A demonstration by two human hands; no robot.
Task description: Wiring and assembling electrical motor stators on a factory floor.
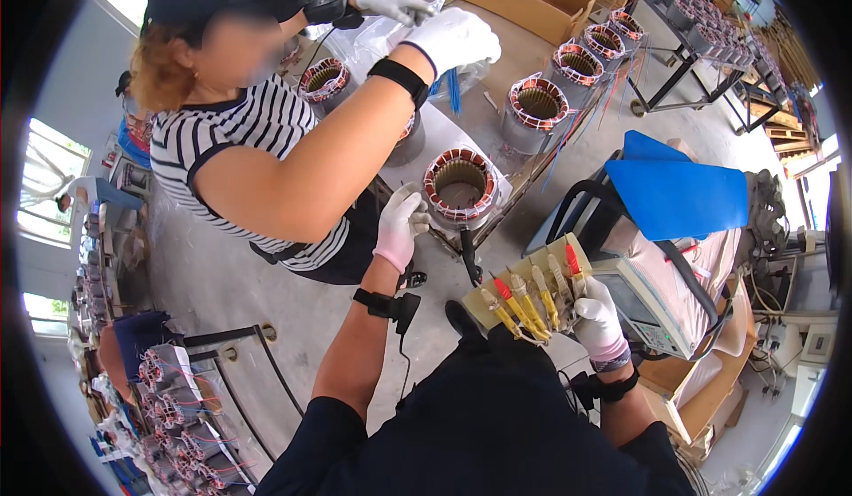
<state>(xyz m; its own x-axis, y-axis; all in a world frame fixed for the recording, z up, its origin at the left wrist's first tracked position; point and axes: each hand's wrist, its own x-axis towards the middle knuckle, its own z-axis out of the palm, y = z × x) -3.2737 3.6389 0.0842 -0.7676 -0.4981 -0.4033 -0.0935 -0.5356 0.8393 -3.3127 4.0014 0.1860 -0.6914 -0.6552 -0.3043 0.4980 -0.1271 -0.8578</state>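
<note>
- Right hand [600, 323]: gloved, apparently clamped on the edge of a pale clip board [480, 311]
- Crocodile clips [524, 296]: red and yellow, just left of the right hand; tilting the board sharply could make them snag one another
- Left hand [401, 225]: gloved, fingers curled; whether they grip anything, I cannot tell
- Wound stator [461, 173]: just right of the left hand, near the table [445, 130] corner; a hard knock might tip it off
- Co-worker's arm [306, 185]: beyond the left hand; leaning in together risks a bump
</note>
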